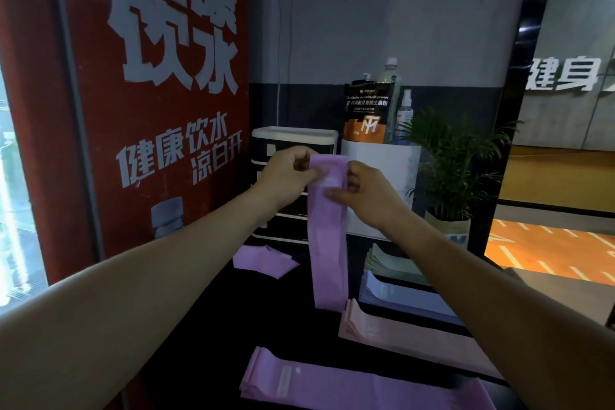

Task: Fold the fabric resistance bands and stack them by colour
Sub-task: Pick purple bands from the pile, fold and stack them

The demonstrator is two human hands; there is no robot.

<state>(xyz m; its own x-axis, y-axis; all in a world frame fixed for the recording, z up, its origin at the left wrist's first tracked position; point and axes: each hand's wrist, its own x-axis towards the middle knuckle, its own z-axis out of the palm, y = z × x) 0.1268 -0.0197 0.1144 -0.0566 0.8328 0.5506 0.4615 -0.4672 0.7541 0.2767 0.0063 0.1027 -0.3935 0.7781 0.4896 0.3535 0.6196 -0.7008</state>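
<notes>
A purple fabric band (327, 243) hangs straight down in the air over the dark table. My left hand (291, 171) pinches its top left edge and my right hand (362, 190) pinches its top right edge, by a white label. On the table lie a folded purple band (266, 260) at the back left, a stack of purple bands (319, 383) at the front, a stack of pale pink bands (392, 333) to the right, and a light blue-grey stack (396, 293) behind it. A pale green stack (389, 263) lies farther back.
A small drawer unit (293, 140) with a white frame stands at the back. Beside it a white box (382, 156) carries a black-orange pouch (367, 110) and bottles. A potted plant (456, 156) stands at the right, a red water dispenser panel (149, 93) at the left.
</notes>
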